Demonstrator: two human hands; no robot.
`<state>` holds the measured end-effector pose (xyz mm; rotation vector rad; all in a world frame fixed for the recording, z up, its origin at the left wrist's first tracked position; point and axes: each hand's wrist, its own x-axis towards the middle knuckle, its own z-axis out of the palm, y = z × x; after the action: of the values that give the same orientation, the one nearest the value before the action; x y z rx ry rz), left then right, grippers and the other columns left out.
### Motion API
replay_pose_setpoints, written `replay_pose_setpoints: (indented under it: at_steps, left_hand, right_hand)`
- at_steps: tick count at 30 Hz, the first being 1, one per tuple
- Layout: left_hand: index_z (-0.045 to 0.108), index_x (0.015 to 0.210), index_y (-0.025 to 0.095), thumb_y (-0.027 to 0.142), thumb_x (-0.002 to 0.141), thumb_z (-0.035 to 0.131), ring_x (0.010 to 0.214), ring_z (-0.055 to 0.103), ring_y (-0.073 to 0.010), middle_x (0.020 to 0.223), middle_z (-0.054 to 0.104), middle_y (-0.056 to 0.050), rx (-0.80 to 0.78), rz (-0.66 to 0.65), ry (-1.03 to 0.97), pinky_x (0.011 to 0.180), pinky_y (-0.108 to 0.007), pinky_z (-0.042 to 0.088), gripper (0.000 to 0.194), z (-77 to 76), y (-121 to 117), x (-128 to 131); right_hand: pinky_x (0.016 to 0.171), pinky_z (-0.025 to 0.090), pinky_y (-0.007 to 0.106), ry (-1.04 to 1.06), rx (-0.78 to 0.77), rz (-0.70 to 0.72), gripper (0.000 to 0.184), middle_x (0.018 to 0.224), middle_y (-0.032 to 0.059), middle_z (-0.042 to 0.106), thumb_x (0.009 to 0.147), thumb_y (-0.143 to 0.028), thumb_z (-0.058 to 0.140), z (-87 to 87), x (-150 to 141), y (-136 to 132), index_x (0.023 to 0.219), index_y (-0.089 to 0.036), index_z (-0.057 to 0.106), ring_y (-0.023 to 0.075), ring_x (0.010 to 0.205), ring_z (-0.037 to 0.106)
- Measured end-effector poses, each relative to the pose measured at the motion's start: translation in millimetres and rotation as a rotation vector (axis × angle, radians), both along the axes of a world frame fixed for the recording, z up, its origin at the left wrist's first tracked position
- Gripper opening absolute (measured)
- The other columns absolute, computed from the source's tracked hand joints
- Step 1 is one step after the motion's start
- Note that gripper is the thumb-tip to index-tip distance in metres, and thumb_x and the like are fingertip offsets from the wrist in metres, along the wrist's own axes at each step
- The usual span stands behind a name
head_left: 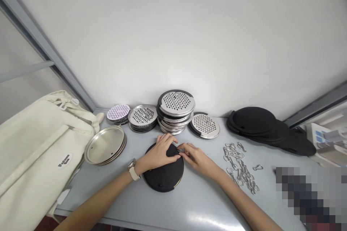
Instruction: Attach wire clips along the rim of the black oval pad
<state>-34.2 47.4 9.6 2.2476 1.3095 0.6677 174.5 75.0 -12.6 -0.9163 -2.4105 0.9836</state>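
Observation:
A black round cover (162, 177) lies on the table in front of me, with a thin gold-coloured rim showing at its lower right. My left hand (159, 153) rests across its top, fingers bent and thumb reaching its right edge, steadying it. At that same upper right edge, my right hand (193, 157) pinches a small shiny metal piece, mostly hidden by the fingertips, that looks like a clip. Several loose metal snap clips (244, 173) are scattered right of my right hand. Behind the cover stands a stack of round perforated graters (176, 103), some with black edging.
Left of the cover are gold-toned round plates (107, 144) and a cream bag (46, 144). More grater discs (143, 115), a white grater disc (118, 112) and another grater (206, 125) line the wall. Black covers (255, 121) are piled at the back right.

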Motion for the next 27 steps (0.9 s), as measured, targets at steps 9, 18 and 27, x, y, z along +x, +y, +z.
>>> replay_pose_setpoints:
  at_steps: [9, 18, 27]
  left_hand:
    - [0.050, 0.103, 0.022, 0.029, 0.083, 0.062, 0.108, 0.048, -0.0227, 0.109, 0.053, -0.003, -0.001, -0.008, -0.004, 0.097, -0.038, 0.033, 0.024, 2.1, -0.6, 0.8]
    - [0.055, 0.091, 0.021, 0.025, 0.084, 0.062, 0.106, 0.047, -0.0202, 0.105, 0.050, -0.003, 0.052, -0.036, 0.013, 0.099, -0.037, 0.032, 0.011, 1.3, -1.7, 0.7]
    - [0.059, 0.092, 0.022, 0.022, 0.082, 0.065, 0.108, 0.048, -0.0191, 0.104, 0.051, -0.001, 0.041, -0.038, -0.019, 0.101, -0.035, 0.031, 0.011, 2.9, -1.9, 1.3]
  right_hand:
    - [0.068, 0.044, 0.026, 0.129, -0.122, -0.063, 0.017, 0.074, -0.0024, 0.056, 0.097, -0.037, 0.041, 1.1, -0.8, 0.9, 0.103, -0.021, 0.046, 0.0148, 0.068, 0.055]
    - [0.068, 0.040, 0.026, 0.180, -0.135, -0.080, 0.016, 0.078, -0.0012, 0.052, 0.099, -0.034, 0.036, -7.9, -9.7, -3.2, 0.099, -0.021, 0.046, 0.0143, 0.070, 0.052]
    - [0.060, 0.035, 0.024, 0.172, -0.190, -0.051, 0.012, 0.068, -0.0052, 0.049, 0.098, -0.032, 0.035, 3.0, -7.8, -5.3, 0.097, -0.022, 0.041, 0.0125, 0.060, 0.046]
